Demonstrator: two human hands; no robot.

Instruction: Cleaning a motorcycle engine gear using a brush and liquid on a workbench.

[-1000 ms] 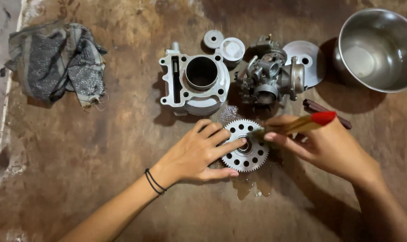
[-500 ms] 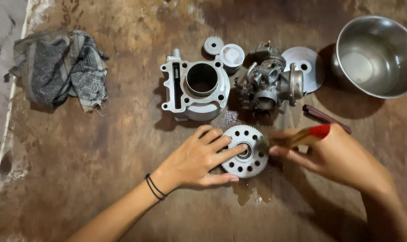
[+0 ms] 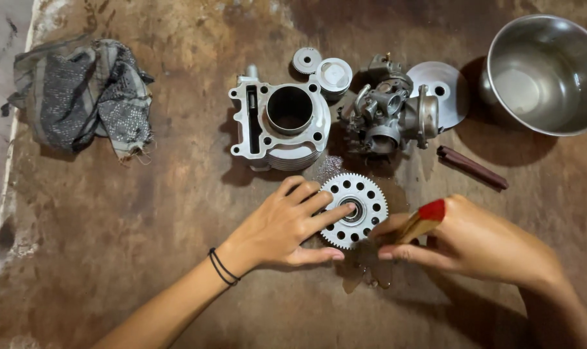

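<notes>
A toothed metal gear (image 3: 361, 194) with a ring of round holes lies flat on the brown wet surface. My left hand (image 3: 284, 226) rests on its left side, fingers spread, one fingertip at the hub. A black band circles that wrist. My right hand (image 3: 474, 242) sits just right of the gear and grips a brush with a wooden handle and red end (image 3: 424, 218); the bristle end is hidden by the fingers. A wet patch (image 3: 364, 274) darkens the surface below the gear.
Behind the gear stand a finned engine cylinder block (image 3: 284, 123), a carburettor (image 3: 387, 119), a small piston and cog (image 3: 326, 70) and a round metal disc (image 3: 443, 87). A steel bowl (image 3: 545, 71) sits far right, a dark stick (image 3: 471, 168) beside it, a crumpled rag (image 3: 86, 97) far left.
The right hand has drawn the brush off the gear's face to its right side and lower. The left hand still presses on the gear, which has stayed in place.
</notes>
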